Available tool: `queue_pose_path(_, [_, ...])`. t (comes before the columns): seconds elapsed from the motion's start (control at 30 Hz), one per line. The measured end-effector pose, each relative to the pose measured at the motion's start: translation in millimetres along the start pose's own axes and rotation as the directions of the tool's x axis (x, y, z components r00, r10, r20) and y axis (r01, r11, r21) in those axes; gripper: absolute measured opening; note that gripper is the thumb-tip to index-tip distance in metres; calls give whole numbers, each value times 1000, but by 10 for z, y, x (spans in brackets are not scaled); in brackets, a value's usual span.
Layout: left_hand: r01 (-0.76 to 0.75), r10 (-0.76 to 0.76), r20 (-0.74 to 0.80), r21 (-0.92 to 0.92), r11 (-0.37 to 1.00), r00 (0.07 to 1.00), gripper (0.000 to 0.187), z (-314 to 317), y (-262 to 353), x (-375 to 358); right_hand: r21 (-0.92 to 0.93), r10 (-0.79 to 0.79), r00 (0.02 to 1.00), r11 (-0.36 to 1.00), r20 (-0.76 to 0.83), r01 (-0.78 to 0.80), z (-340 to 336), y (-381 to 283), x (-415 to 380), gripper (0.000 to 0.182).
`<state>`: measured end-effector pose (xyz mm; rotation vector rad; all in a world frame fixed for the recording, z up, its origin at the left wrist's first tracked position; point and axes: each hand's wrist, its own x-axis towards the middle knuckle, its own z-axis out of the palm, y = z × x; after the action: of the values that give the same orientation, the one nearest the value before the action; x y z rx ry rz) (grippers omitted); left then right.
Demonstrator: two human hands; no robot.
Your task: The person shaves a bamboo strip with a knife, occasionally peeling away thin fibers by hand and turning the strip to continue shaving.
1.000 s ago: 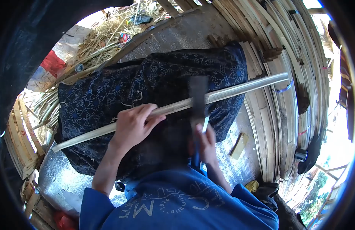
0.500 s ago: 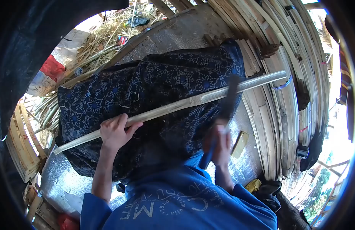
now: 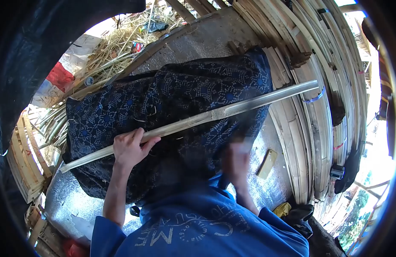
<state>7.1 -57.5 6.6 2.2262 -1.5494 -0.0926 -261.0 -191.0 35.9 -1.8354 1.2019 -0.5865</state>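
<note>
A long pale bamboo strip (image 3: 185, 124) lies slantwise over a dark blue patterned cloth (image 3: 133, 103) spread across my lap. My left hand (image 3: 131, 147) is closed around the strip toward its lower left end, thumb pointing along it. On the near side of the strip's right half is my right hand (image 3: 237, 162), smeared by motion and closed on a broad-bladed knife with a blue handle (image 3: 224, 181). The blade is only a dark blur near the strip.
Stacks of long bamboo slats (image 3: 322, 141) curve along the right side, tied with blue and red bands. A phone (image 3: 267, 163) lies on the shiny floor sheet (image 3: 275, 184) beside my right hand. Straw and litter (image 3: 121, 38) spread at the upper left, near wooden slats (image 3: 29, 154).
My right hand and the knife have shifted slightly left, and the blade has blurred further. My left hand and the bamboo strip stay almost in place.
</note>
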Motion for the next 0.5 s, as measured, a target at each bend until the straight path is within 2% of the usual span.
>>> queue_pose_path(0.07, [-6, 6, 16, -8, 1000, 1000, 49, -26, 3, 16, 129, 248, 949, 953, 193, -275, 146, -172, 21, 22])
queue_pose_path(0.1, [-22, 22, -15, -12, 1000, 1000, 49, -49, 0, 65, 349, 414, 844, 779, 340, -522, 8, -374, 93, 25])
queue_pose_path(0.13, [-26, 26, -27, -22, 999, 999, 49, -58, 18, 33, 426, 389, 849, 741, 357, -519, -103, -373, 135, 25])
queue_pose_path(0.17, [-17, 17, -2, -30, 999, 1000, 49, -59, 38, -40, 467, 352, 891, 761, 286, -451, -216, -359, 123, 27])
queue_pose_path(0.23, [3, -3, -1, -35, 999, 1000, 48, -32, 10, 4, 554, 195, 970, 797, 142, -242, -440, -383, 212, 34])
queue_pose_path(0.27, [0, 0, 3, -38, 999, 1000, 48, -30, 18, -5, 689, 277, 961, 693, 15, -211, -411, -535, 230, 32])
queue_pose_path(0.3, [-4, 4, 2, -29, 1000, 1000, 48, -30, 19, 1, 472, 307, 949, 828, 72, -303, -308, -436, 181, 29])
queue_pose_path(0.33, [-9, 9, -4, -18, 1000, 1000, 48, -32, 14, 21, 222, 344, 932, 905, 115, -362, -149, -234, 114, 27])
queue_pose_path(0.37, [-15, 15, -16, -13, 1000, 1000, 48, -35, 9, 30, 173, 229, 945, 947, 231, -272, 95, -34, 21, 23])
queue_pose_path(0.4, [-14, 14, -8, -23, 1000, 1000, 48, -42, 10, 4, 156, 210, 948, 955, 241, -251, 145, -118, 18, 21])
queue_pose_path(0.47, [-1, 1, -3, -31, 1000, 1000, 48, -31, -1, 7, 357, 408, 818, 753, 404, -552, -142, -348, 161, 29])
queue_pose_path(0.5, [-5, 5, 0, -22, 1000, 1000, 48, -42, 8, -14, 471, 372, 874, 738, 312, -483, -208, -331, 157, 24])
